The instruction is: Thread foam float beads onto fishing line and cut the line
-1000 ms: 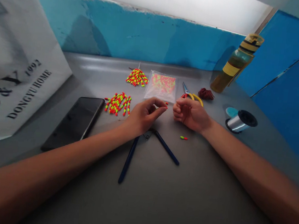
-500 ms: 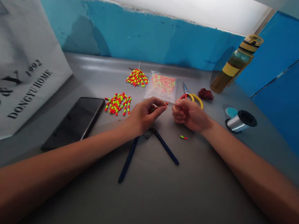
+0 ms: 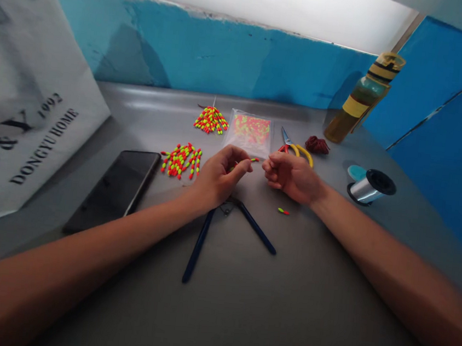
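My left hand [image 3: 222, 177] is closed in a pinch above the grey table. At its fingertips sits a small red-and-yellow-green bead [image 3: 254, 159], and a glimpse of more colour shows inside the curled fingers. My right hand [image 3: 291, 174] is closed just to the right, thumb against the bent index finger; whatever it pinches is too fine to make out. A narrow gap separates the two hands. One loose bead [image 3: 283, 211] lies below the right hand. Pliers with dark blue handles [image 3: 258, 229] lie spread beneath the left hand, their head partly hidden.
Left of the hands are a pile of beads [image 3: 180, 160] and a black phone [image 3: 116, 188]. Behind lie a bead bundle [image 3: 210, 120], a clear bag [image 3: 249, 133], scissors [image 3: 299, 150] and dark red cord [image 3: 317, 145]. A wire spool [image 3: 367, 188] and bottle [image 3: 358, 101] stand right.
My left thumb and fingertips have drawn back slightly to the left, so the bead beyond them shows more fully. The right hand has shifted a little left. Other things stay put.
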The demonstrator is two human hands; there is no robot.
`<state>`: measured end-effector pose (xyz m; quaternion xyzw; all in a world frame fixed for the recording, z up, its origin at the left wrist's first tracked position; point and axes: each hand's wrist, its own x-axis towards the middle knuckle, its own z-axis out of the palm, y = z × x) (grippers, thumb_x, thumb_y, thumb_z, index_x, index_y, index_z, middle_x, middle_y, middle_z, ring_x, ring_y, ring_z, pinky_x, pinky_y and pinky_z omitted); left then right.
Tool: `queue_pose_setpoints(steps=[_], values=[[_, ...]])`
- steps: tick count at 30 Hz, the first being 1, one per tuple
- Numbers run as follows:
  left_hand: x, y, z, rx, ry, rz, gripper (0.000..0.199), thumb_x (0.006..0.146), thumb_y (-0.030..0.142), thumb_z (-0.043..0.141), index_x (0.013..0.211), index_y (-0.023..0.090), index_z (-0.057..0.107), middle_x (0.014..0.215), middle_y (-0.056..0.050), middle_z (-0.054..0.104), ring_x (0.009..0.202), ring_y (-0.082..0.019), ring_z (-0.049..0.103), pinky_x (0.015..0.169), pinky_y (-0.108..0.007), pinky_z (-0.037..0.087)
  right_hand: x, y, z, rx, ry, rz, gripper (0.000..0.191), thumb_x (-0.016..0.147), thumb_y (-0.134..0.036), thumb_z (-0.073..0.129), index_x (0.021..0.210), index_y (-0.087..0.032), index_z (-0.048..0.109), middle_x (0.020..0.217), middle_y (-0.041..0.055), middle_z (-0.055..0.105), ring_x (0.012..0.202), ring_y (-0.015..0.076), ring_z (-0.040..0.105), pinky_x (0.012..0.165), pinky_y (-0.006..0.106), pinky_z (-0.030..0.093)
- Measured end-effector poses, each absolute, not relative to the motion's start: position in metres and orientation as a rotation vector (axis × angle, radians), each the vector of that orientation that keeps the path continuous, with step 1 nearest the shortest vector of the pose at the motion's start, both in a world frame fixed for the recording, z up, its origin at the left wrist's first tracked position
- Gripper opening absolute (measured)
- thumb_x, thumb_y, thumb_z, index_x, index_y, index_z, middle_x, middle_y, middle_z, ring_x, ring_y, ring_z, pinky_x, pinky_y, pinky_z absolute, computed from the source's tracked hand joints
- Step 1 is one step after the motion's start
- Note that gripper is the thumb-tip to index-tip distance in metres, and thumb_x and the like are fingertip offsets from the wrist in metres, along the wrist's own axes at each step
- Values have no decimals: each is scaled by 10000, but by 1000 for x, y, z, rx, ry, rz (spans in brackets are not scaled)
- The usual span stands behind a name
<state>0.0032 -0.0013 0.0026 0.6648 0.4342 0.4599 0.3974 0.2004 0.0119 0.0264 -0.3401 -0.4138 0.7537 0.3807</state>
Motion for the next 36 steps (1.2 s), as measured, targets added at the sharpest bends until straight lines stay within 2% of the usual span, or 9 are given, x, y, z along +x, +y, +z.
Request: queue_pose_setpoints(steps=[4,7,12,14,17,21,26,32,36], values=[[2,-1,1,1627,1059,1198,107,871,283,592,924,205,543,848,-15,662,608,-106,517,514,-231,377,200,11,24,-854,-1002,1873,74,812,-239,661,792,-168,651,947,54,702,793,137,615,621,244,495],[2,0,0,1628,1046,1211,101,861,254,595,921,207,528,848,-15,651,608,-104,513,514,-230,374,200,11,24,-817,-1018,1887,100,838,-231,652,758,-175,632,1090,81,717,1015,192,646,764,299,545],[2,1,-2,1634,1083,1228,183,844,274,640,976,214,528,771,13,573,592,-106,490,509,-235,360,200,11,24,-793,-1030,1915,129,857,-249,659,756,-176,624,1114,101,722,1116,223,631,884,359,543],[2,2,-3,1624,1071,1252,233,844,271,646,1035,218,525,755,23,550,598,-109,490,512,-235,360,200,11,24,-803,-1027,1906,116,857,-246,657,766,-180,631,1071,87,728,1060,208,644,854,342,548],[1,3,-3,1576,1067,1252,217,882,301,608,1067,222,526,665,54,468,522,-102,413,464,-236,305,201,12,24,-838,-1045,1896,100,845,-256,672,781,-182,647,873,40,705,789,145,632,700,267,529],[2,2,-3,1501,1033,1227,181,949,344,497,1083,229,538,585,77,383,453,-104,322,418,-243,237,201,11,24,-885,-1154,1899,180,847,-318,686,746,-175,643,579,-35,509,498,86,414,491,221,389],[3,-1,1,1541,973,1223,260,944,292,475,1192,251,541,732,27,572,489,-104,406,438,-243,303,200,9,24,-903,-1249,1859,213,849,-363,687,814,-154,672,555,-52,463,466,68,333,449,210,319],[-1,-5,4,1749,1104,1140,213,863,182,454,860,221,664,704,0,611,540,-124,467,499,-256,368,199,10,24,-913,-1281,1861,238,852,-400,693,834,-167,652,522,-88,365,428,55,228,385,194,197],[1,-7,9,1888,1003,1135,200,832,188,517,851,213,715,897,-42,700,802,-168,620,711,-292,483,197,10,24,-924,-1333,1844,298,850,-428,707,741,-183,578,514,-103,295,424,53,158,363,192,127]])
